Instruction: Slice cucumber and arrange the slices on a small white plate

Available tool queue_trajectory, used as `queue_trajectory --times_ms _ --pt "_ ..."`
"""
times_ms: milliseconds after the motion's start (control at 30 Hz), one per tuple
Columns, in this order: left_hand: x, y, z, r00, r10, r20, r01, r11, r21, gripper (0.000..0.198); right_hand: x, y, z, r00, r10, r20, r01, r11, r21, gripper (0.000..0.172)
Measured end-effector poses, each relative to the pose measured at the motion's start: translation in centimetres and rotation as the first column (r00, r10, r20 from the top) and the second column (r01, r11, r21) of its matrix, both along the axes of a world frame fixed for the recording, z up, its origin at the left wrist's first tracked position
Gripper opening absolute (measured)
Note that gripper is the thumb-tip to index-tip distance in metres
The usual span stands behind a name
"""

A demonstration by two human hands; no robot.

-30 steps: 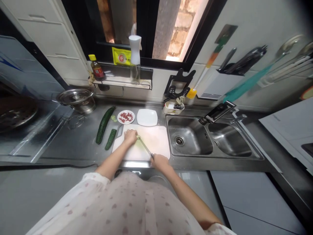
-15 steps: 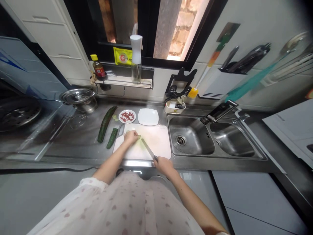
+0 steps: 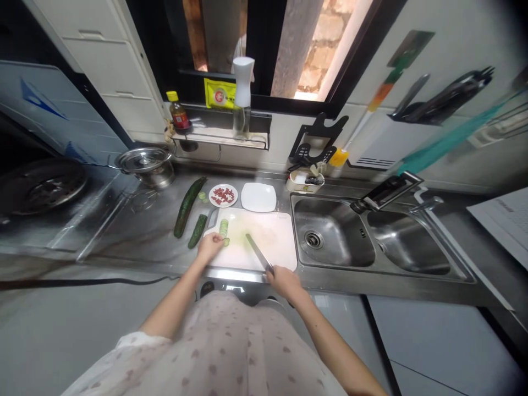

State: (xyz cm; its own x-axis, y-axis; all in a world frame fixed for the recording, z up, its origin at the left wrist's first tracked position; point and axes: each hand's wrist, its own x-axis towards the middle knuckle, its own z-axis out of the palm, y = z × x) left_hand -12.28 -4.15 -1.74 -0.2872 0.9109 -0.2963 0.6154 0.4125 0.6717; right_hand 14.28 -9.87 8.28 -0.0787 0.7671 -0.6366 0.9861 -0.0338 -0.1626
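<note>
My right hand [image 3: 285, 281] is closed round the handle of a kitchen knife [image 3: 259, 252], whose blade lies low over the white cutting board [image 3: 276, 231], pointing up and left. At the board's left edge, my left hand [image 3: 210, 246] has its fingers pinched at a small cucumber slice [image 3: 226, 242]. Just above that slice, a short row of overlapping cucumber slices [image 3: 223, 227] rests on the board. Left of the board lie a long cucumber [image 3: 188, 208] and a shorter cut cucumber piece [image 3: 198, 231].
Behind the board stand a plate of chopped red pieces [image 3: 223, 196] and a white square plate [image 3: 258, 197]. A few green bits [image 3: 202, 196] lie beside them. A lidded steel pot [image 3: 150, 168] is at the left back; a double sink [image 3: 334, 228] adjoins the board's right side.
My left hand has moved left and toward me with a slice, uncovering the row of slices. The knife stays in my right hand, and the whole view has shifted slightly.
</note>
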Motion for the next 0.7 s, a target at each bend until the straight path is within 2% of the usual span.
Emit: queue_trajectory --times_ms 167,367,500,600,700 --pt "-1.1 0.2 -0.1 0.995 0.055 -0.081 -0.056 0.998 -0.008 0.021 0.0 -0.2 0.0 1.0 -0.021 -0.004 0.021 1.0 -0.004 0.039" --pt "-0.9 0.3 -0.2 0.976 0.032 -0.216 -0.036 0.999 -0.018 0.016 0.2 -0.6 -0.6 0.998 -0.056 -0.015 0.057 0.998 0.022 0.039" --pt "-0.6 0.2 -0.3 0.962 0.007 -0.273 -0.01 1.0 -0.012 0.016 0.9 -1.0 -2.0 0.988 -0.112 -0.103 0.125 0.984 0.129 0.034" --pt "-0.5 0.1 -0.3 0.956 -0.009 -0.293 0.004 1.0 -0.016 0.017 1.8 -1.1 -3.4 0.941 -0.224 -0.253 0.288 0.923 0.254 0.032" --pt "-0.5 0.1 -0.3 0.951 -0.02 -0.307 0.015 1.0 -0.02 0.018 3.2 -0.3 -4.9 0.849 -0.305 -0.431 0.468 0.812 0.348 0.038"
